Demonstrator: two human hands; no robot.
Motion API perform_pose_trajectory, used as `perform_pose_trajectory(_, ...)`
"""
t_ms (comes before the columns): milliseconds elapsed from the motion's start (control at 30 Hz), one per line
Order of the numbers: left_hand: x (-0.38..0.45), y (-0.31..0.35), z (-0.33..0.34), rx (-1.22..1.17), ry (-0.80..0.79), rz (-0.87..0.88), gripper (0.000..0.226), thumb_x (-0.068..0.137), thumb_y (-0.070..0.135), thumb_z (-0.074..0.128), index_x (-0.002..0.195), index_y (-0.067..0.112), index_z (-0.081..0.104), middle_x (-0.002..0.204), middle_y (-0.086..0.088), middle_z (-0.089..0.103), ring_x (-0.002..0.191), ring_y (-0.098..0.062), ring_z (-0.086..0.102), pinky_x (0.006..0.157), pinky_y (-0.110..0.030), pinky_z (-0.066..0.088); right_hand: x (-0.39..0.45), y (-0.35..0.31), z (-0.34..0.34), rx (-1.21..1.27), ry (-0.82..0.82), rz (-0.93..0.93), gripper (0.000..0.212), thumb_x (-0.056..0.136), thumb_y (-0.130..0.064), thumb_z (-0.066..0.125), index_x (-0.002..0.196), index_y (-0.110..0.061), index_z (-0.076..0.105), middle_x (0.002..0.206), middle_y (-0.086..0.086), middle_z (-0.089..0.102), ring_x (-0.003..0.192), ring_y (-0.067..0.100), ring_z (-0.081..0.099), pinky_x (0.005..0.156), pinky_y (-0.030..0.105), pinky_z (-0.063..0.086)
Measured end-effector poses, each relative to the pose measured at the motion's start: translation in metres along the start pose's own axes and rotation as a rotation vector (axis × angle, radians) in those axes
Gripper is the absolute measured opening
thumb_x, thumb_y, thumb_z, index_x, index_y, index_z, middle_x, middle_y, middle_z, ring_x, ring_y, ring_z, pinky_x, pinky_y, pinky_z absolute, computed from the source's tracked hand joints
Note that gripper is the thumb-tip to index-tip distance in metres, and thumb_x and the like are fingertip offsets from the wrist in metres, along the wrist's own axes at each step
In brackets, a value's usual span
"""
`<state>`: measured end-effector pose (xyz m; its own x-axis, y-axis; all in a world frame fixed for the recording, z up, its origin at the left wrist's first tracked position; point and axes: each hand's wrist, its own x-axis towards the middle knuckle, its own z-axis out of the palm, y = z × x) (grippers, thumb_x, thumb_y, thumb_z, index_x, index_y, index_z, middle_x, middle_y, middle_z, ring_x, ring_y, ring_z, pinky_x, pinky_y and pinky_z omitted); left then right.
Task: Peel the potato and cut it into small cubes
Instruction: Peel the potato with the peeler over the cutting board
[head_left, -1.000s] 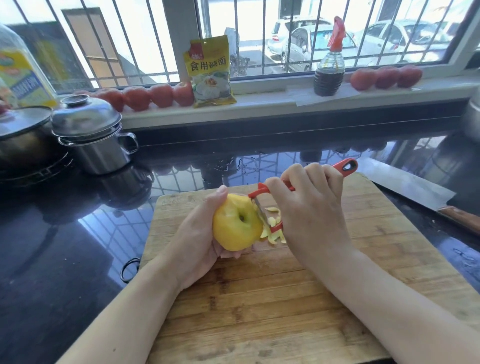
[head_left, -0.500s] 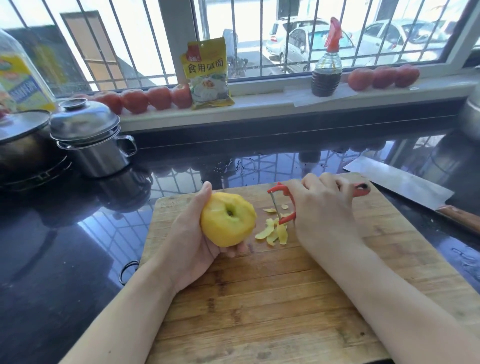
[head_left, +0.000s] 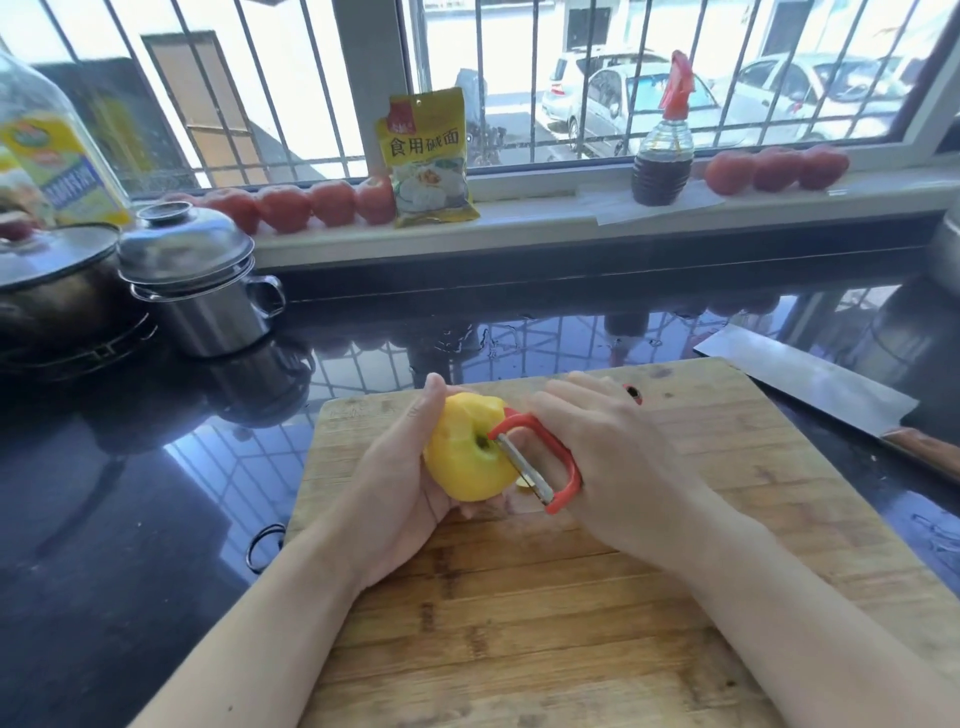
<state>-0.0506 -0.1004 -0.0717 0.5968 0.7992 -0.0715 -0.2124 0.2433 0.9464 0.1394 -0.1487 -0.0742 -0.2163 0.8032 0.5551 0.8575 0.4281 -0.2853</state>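
Fingers of left hand (head_left: 400, 483) curled around yellow potato (head_left: 467, 454) above cutting board (head_left: 519, 623), right hand (head_left: 613, 467) gripping red peeler (head_left: 540, 462) against it, cleaver (head_left: 810, 384) lying right of board, steel pot (head_left: 197, 280) back left, tomatoes (head_left: 306, 205) along windowsill

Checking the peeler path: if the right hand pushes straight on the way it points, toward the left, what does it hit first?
The potato. The right hand holds the red peeler with its blade already at the potato's side, and the left hand cups the potato just behind. Contact looks made, though depth is hard to judge.
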Motion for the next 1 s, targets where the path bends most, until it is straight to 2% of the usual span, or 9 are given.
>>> perform_pose_trajectory(100,0.001,0.000,-0.002,-0.010,0.016,-0.023,0.058,0.100,0.051,0.045,0.126,0.001,0.059,0.100,-0.028,0.068,0.068,-0.035,0.064,0.053,-0.034,0.043,0.002,0.001,0.000,0.149,0.066,0.033,0.025,0.106,-0.036,0.044,0.081,-0.034,0.046,0.072,-0.023,0.044,0.071,0.004,0.044,0.068,0.023,0.036)
perform_pose_trajectory(200,0.001,0.002,-0.004,-0.049,0.076,-0.079,0.069,0.094,0.055,0.049,0.132,-0.003,0.051,0.098,-0.027,0.067,0.062,-0.034,0.062,0.056,-0.036,0.040,0.003,0.014,-0.006,0.110,0.185,0.132,0.040,0.104,-0.041,0.044,0.078,-0.018,0.062,0.070,-0.010,0.054,0.069,0.013,0.050,0.064,0.028,0.039)
perform_pose_trajectory(333,0.003,0.005,-0.004,-0.112,0.072,-0.112,0.060,0.095,0.058,0.046,0.097,0.006,0.075,0.088,-0.025,0.065,0.058,-0.032,0.058,0.047,-0.032,0.039,-0.004,0.028,-0.014,-0.175,0.085,0.162,0.019,0.097,-0.028,0.064,0.112,-0.020,0.074,0.075,-0.011,0.055,0.071,0.014,0.051,0.067,0.032,0.044)
perform_pose_trajectory(367,0.004,0.005,-0.004,-0.115,0.054,-0.108,0.059,0.095,0.057,0.045,0.091,0.009,0.079,0.085,-0.024,0.064,0.057,-0.032,0.058,0.045,-0.031,0.039,-0.004,0.029,-0.014,-0.243,0.036,0.180,0.027,0.094,-0.019,0.070,0.121,-0.019,0.071,0.080,-0.009,0.057,0.074,0.015,0.051,0.070,0.036,0.047)
perform_pose_trajectory(500,0.004,0.003,-0.004,-0.113,0.014,-0.095,0.052,0.095,0.048,0.045,0.095,0.005,0.075,0.086,-0.025,0.064,0.057,-0.032,0.057,0.043,-0.031,0.037,-0.004,0.024,-0.013,-0.289,0.032,0.230,0.042,0.092,-0.014,0.068,0.134,-0.015,0.062,0.091,-0.003,0.055,0.084,0.019,0.050,0.079,0.042,0.046)
perform_pose_trajectory(667,0.004,0.001,-0.003,-0.074,0.013,-0.090,0.049,0.103,0.044,0.040,0.105,0.002,0.065,0.085,-0.024,0.066,0.057,-0.032,0.057,0.044,-0.031,0.038,-0.004,0.019,-0.012,-0.283,0.080,0.226,0.019,0.101,-0.024,0.054,0.108,-0.016,0.069,0.086,-0.004,0.051,0.078,0.017,0.047,0.074,0.040,0.045)
perform_pose_trajectory(767,0.006,0.000,-0.006,-0.053,0.024,-0.085,0.059,0.105,0.050,0.038,0.122,-0.002,0.058,0.087,-0.024,0.067,0.060,-0.031,0.060,0.046,-0.032,0.042,-0.004,0.016,-0.017,-0.180,0.184,0.250,0.025,0.105,-0.027,0.047,0.094,-0.015,0.065,0.074,-0.005,0.059,0.067,0.018,0.053,0.064,0.041,0.048)
perform_pose_trajectory(867,0.007,-0.002,-0.006,-0.023,0.007,-0.067,0.063,0.103,0.055,0.036,0.132,0.001,0.053,0.093,-0.026,0.068,0.063,-0.031,0.061,0.049,-0.032,0.045,-0.001,0.008,-0.012,-0.225,0.183,0.229,0.026,0.106,-0.028,0.042,0.091,-0.015,0.060,0.073,-0.005,0.055,0.066,0.020,0.049,0.062,0.041,0.046)
perform_pose_trajectory(1000,0.007,-0.004,-0.006,0.015,-0.017,-0.024,0.051,0.108,0.046,0.032,0.131,0.006,0.055,0.096,-0.024,0.067,0.065,-0.029,0.056,0.054,-0.034,0.041,0.003,-0.008,-0.004,-0.319,0.160,0.213,0.011,0.098,-0.006,0.048,0.102,-0.016,0.051,0.083,-0.004,0.045,0.073,0.019,0.039,0.067,0.039,0.040)
